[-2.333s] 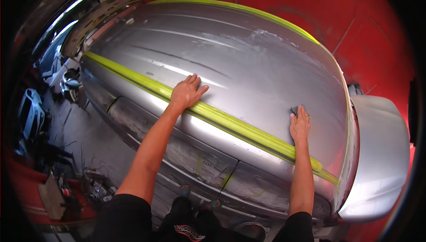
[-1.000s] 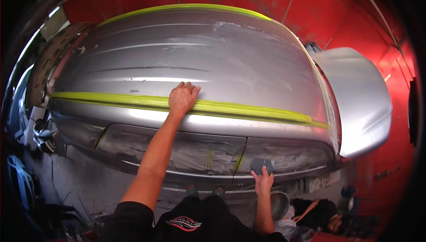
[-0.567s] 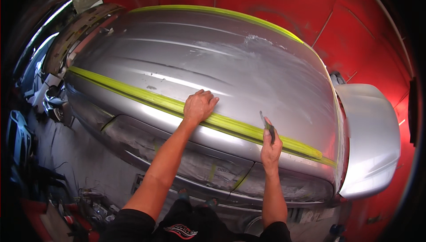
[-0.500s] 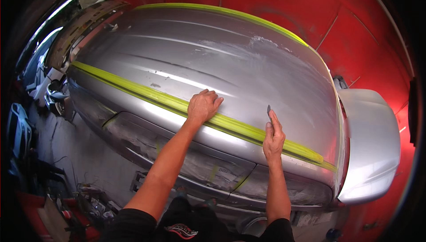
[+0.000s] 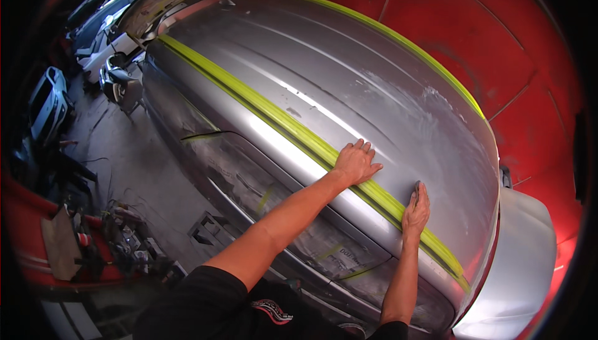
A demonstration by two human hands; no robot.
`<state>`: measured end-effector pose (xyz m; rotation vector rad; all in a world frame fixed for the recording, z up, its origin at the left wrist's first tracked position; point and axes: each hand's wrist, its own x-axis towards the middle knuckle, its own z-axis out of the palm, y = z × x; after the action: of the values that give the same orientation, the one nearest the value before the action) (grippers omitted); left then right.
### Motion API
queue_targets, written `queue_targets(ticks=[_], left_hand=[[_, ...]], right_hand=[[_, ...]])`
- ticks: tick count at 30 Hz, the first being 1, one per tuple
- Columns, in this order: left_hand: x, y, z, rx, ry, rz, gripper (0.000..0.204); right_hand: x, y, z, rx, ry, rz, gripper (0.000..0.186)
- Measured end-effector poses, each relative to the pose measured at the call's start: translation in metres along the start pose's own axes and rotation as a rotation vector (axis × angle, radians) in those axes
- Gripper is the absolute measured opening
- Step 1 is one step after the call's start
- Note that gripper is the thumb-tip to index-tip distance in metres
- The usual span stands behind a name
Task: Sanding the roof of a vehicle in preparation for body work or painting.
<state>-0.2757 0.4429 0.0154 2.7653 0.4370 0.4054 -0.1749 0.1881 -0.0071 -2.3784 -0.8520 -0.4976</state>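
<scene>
One silver car body (image 5: pixel 374 84), roof up, w/ two yellow-green tape strips: one along the near roof edge (image 5: pixel 293 129), one along the far edge (image 5: pixel 398 41). Two hands. Left hand (image 5: pixel 356 162) lies flat, fingers together, on the near tape. Right hand (image 5: pixel 416 209) pinches one small grey sanding pad (image 5: pixel 417 186) (mostly hidden) against the roof just past the near tape. Floor clutter at left is hard to make out.

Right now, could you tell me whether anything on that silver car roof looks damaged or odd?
Yes: the silver roof has dull, whitish scuffed patches toward its far right part, unlike the glossier metal elsewhere. The yellow-green tape along the near edge runs without a break. The left hand rests flat across it; the right hand presses a small dark pad against the roof.
</scene>
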Motion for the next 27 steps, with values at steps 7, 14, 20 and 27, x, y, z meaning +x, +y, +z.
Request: queue_targets(ticks=[7, 14, 20, 27], left_hand=[[0.001, -0.098, -0.022, 0.054, 0.081, 0.273, 0.04], [0.011, -0.215, -0.064, 0.147, 0.066, 0.073, 0.037], [-0.011, -0.304, -0.086, 0.056, 0.539, -0.096, 0.042], [-0.011, -0.311, -0.073, 0.032, 0.63, -0.172, 0.046]], right_hand=[[0.001, -0.001, -0.001, -0.088, -0.084, 0.1, 0.038], [0.004, -0.004, 0.002, -0.056, -0.037, 0.075, 0.039], [0.018, -0.021, -0.008, -0.085, -0.241, 0.177, 0.041], [0.09, -0.09, 0.052, 0.011, -0.355, -0.172, 0.042]])
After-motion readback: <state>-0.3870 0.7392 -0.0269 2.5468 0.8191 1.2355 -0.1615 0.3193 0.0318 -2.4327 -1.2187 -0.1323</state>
